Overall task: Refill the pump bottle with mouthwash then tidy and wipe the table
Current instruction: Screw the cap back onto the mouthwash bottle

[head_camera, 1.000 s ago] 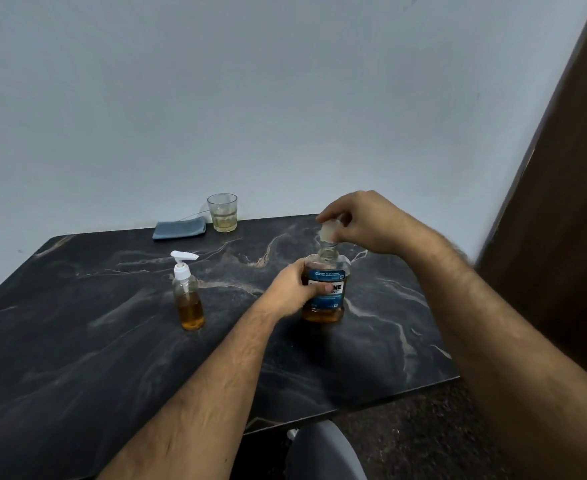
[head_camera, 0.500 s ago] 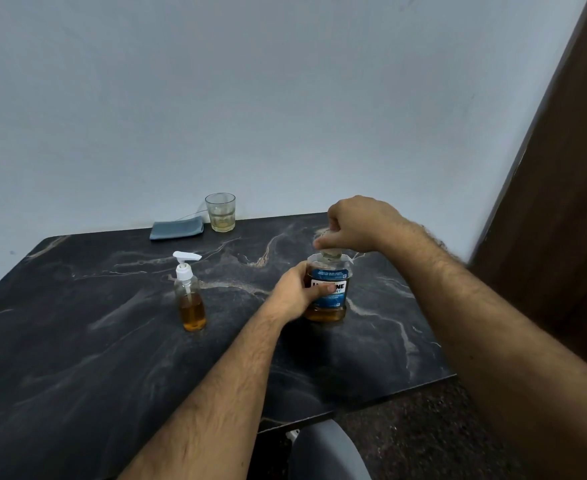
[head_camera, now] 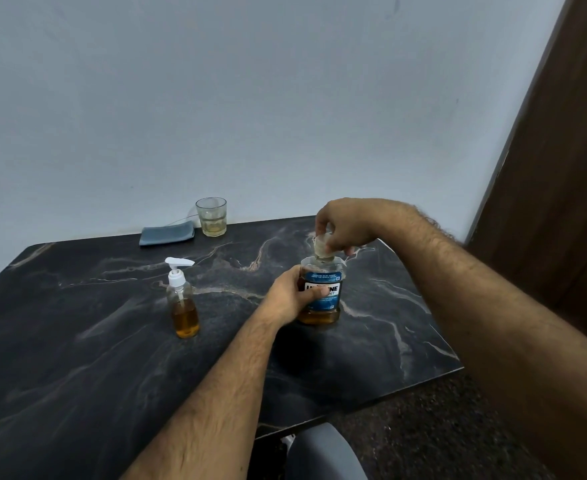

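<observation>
A mouthwash bottle with a blue label and amber liquid stands upright on the black marble table. My left hand grips its body from the left side. My right hand pinches the clear cap on top of the bottle's neck. A small clear pump bottle with a white pump head stands to the left, about half full of amber liquid. No hand touches it.
A glass with a little yellowish liquid stands at the table's far edge by the wall. A folded grey cloth lies left of it. A brown door is on the right. A grey chair edge shows below the table.
My right hand came down with the cap onto the bottle's neck and stays gripping it there. My left hand keeps its hold on the bottle.
</observation>
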A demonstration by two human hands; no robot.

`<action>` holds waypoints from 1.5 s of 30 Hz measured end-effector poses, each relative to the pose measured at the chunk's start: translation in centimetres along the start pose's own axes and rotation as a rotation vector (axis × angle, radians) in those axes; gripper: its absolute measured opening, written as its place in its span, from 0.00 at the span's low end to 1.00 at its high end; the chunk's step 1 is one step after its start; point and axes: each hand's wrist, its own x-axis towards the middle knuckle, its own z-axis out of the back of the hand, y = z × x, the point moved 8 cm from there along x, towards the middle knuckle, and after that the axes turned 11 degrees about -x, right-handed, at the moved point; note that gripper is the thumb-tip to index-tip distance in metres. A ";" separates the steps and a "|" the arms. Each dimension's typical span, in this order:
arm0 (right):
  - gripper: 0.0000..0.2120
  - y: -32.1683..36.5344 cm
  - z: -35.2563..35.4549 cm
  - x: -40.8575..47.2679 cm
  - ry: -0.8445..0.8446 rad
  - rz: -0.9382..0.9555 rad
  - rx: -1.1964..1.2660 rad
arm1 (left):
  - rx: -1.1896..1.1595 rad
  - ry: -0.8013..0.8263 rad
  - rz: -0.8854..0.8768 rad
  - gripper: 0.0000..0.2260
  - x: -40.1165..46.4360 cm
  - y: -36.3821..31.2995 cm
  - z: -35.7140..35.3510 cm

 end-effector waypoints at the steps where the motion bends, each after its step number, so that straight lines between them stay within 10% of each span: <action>1: 0.09 0.1 -0.1 0.0 0.010 -0.002 -0.024 | 0.002 -0.002 0.001 0.20 0.0 0.0 0.0; 17: 0.30 -0.4 -1.9 0.1 -0.388 -0.006 -0.274 | 0.088 -0.005 -0.003 0.17 -0.6 -1.0 -0.1; 25: 0.26 0.4 -1.1 0.3 -0.275 0.157 -0.429 | 0.112 0.017 -0.014 0.17 -0.5 -1.2 -0.1; 45: 0.26 0.0 -2.9 -0.2 -0.490 -0.007 -0.106 | 0.208 0.052 0.045 0.21 -1.0 -1.0 -0.2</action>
